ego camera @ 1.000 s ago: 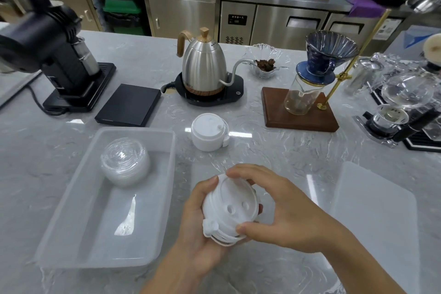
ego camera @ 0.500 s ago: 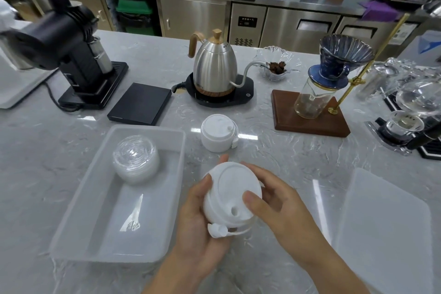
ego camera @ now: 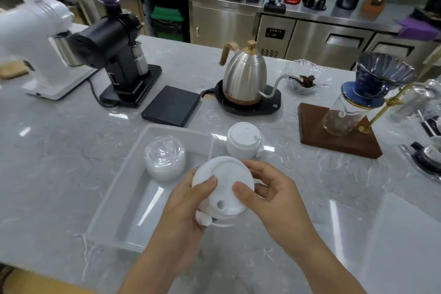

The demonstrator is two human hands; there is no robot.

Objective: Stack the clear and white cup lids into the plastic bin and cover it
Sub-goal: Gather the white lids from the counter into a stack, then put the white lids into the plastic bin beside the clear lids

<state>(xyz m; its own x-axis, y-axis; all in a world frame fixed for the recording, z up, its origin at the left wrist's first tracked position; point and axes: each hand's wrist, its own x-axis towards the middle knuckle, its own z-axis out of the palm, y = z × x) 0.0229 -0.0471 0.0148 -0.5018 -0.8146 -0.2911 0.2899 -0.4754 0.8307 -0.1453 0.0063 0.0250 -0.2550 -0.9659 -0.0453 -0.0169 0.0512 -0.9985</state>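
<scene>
gripped from both sides, a stack of white lids (ego camera: 223, 188) is held just above the counter (ego camera: 71, 162), at the near right edge of the plastic bin (ego camera: 114, 229). the left hand (ego camera: 183, 210) is cupped beneath and around it with the thumb pressed on the top face, while the right hand (ego camera: 272, 196) pinches the opposite rim, thumb on top; the stack is probably being squared up this way so that it goes in as one piece. a stack of clear lids (ego camera: 165, 158) is already stood in the bin's far end, which leaves the near floor free (apparently for the white ones). a second white stack (ego camera: 244, 141) is left on the counter just beyond the bin's far right corner, within easy reach. the bin cover (ego camera: 403, 246) is laid flat to the right, well apart, likely for last.
</scene>
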